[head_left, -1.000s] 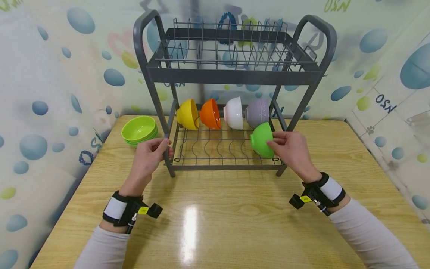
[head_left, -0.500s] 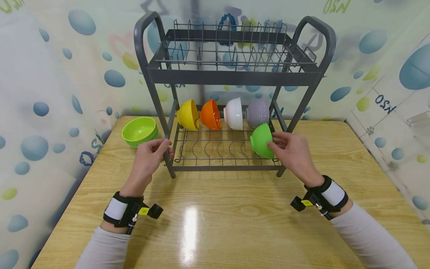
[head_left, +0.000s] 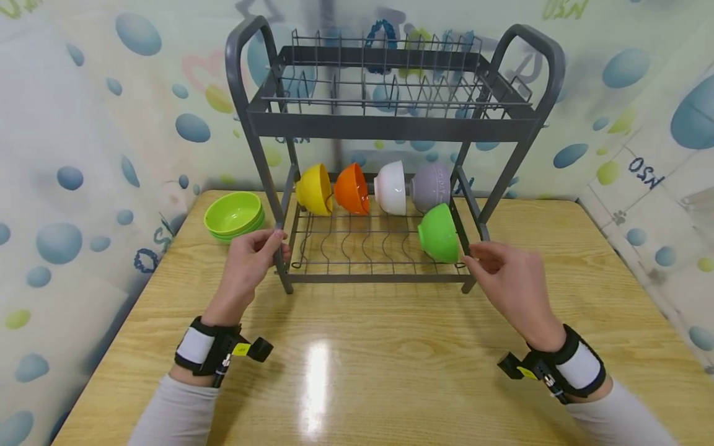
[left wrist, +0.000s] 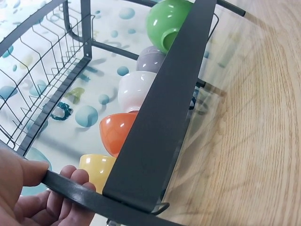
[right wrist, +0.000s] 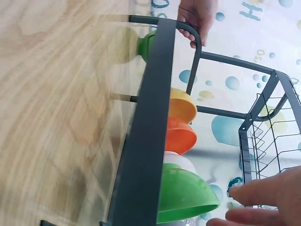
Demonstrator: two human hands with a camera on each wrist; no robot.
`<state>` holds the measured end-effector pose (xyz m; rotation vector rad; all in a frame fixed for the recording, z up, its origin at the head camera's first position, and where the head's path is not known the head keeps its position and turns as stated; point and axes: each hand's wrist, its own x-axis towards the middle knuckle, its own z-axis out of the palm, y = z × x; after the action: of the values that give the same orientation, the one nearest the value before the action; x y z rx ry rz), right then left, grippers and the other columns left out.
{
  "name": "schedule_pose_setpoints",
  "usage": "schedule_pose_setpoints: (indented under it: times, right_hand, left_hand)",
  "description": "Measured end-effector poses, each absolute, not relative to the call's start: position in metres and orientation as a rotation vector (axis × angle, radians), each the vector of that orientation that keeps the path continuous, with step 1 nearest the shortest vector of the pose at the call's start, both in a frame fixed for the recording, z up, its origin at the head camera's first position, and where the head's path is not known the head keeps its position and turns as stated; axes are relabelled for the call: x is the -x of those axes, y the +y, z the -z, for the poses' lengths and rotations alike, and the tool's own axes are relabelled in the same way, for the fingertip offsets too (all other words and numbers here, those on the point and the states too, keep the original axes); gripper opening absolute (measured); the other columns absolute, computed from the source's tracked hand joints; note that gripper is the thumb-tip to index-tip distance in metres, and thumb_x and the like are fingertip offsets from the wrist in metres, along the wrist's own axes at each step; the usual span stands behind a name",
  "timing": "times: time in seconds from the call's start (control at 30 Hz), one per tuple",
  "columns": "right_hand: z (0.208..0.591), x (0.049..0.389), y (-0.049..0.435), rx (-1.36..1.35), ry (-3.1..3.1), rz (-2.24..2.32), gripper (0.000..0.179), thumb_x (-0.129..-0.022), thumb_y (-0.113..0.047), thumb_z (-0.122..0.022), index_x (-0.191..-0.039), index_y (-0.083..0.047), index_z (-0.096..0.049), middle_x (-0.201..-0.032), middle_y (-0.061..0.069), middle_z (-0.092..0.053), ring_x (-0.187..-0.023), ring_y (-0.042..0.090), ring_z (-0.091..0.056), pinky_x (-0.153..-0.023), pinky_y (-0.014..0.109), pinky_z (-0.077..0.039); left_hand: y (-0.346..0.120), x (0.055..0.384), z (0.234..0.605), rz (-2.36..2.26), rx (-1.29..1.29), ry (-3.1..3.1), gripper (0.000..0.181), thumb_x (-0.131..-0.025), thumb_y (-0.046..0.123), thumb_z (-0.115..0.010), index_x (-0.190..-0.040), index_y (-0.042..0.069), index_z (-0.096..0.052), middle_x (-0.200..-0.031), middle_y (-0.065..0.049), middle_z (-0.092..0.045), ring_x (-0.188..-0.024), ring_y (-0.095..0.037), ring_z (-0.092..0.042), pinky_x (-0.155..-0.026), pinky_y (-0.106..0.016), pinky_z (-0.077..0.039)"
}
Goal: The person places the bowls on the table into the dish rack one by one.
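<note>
A grey two-tier dish rack (head_left: pixel 390 128) stands on the table. My left hand (head_left: pixel 251 257) grips its left front post, thumb and fingers round the bar in the left wrist view. On the lower tier a green bowl (head_left: pixel 439 234) rests tilted on its side at the front right. My right hand (head_left: pixel 513 279) is just right of that bowl, beside the right front post; the right wrist view shows its fingers (right wrist: pixel 256 190) apart from the bowl. Behind, a yellow bowl (head_left: pixel 313 191), orange bowl (head_left: pixel 350 189), white bowl (head_left: pixel 390 188) and purple bowl (head_left: pixel 431 188) stand sideways in a row.
Light green stacked bowls (head_left: pixel 233 214) sit on the wooden table (head_left: pixel 368 359), left of the rack. The upper tier has wire dividers (head_left: pixel 379 80). A patterned wall covering (head_left: pixel 192 128) rises close behind and along both sides.
My right hand has let go of the green bowl and drawn back to the right and toward me. The bowl stays in the lower tier. My left hand keeps its grip on the post.
</note>
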<state>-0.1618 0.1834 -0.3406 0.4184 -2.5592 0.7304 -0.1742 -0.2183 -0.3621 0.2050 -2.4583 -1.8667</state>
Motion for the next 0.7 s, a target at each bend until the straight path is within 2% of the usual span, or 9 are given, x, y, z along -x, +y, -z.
schedule_pose_setpoints:
  times: [0.13, 0.27, 0.47, 0.7]
  right_hand:
    - [0.354, 0.152, 0.186, -0.499, -2.551, -0.598, 0.02, -0.081, -0.02, -0.076, -0.095, -0.005, -0.076, -0.08, 0.011, -0.075, -0.067, 0.023, -0.07, -0.058, 0.042, -0.057]
    - [0.369, 0.152, 0.184, -0.576, -2.545, -0.519, 0.022, -0.079, -0.019, -0.077, -0.097, -0.006, -0.076, -0.087, 0.012, -0.075, -0.07, 0.024, -0.071, -0.057, 0.039, -0.057]
    - [0.384, 0.158, 0.176, -0.641, -2.491, -0.483, 0.021, -0.079, -0.012, -0.076, -0.098, -0.005, -0.076, -0.092, 0.012, -0.075, -0.078, 0.025, -0.071, -0.064, 0.043, -0.057]
    - [0.392, 0.157, 0.181, -0.649, -2.463, -0.426, 0.019, -0.075, -0.004, -0.077, -0.094, -0.005, -0.076, -0.087, 0.01, -0.074, -0.077, 0.025, -0.069, -0.065, 0.044, -0.056]
  left_hand:
    - [-0.218, 0.175, 0.363, 1.877, -0.2, -2.441, 0.048, -0.098, 0.038, -0.05, -0.121, -0.004, -0.06, -0.103, -0.017, -0.064, -0.085, -0.013, -0.065, -0.078, -0.02, -0.056]
    - [-0.221, 0.173, 0.363, 1.878, -0.202, -2.425, 0.048, -0.097, 0.037, -0.05, -0.121, -0.004, -0.06, -0.1, -0.014, -0.064, -0.085, -0.013, -0.065, -0.077, -0.02, -0.056]
    - [-0.228, 0.169, 0.364, 1.87, -0.198, -2.416, 0.048, -0.097, 0.037, -0.051, -0.122, -0.003, -0.06, -0.097, -0.008, -0.063, -0.085, -0.011, -0.065, -0.079, -0.02, -0.056]
    - [-0.226, 0.174, 0.367, 1.867, -0.114, -2.452, 0.049, -0.097, 0.039, -0.052, -0.122, -0.002, -0.06, -0.1, -0.014, -0.065, -0.088, -0.015, -0.064, -0.081, -0.022, -0.055]
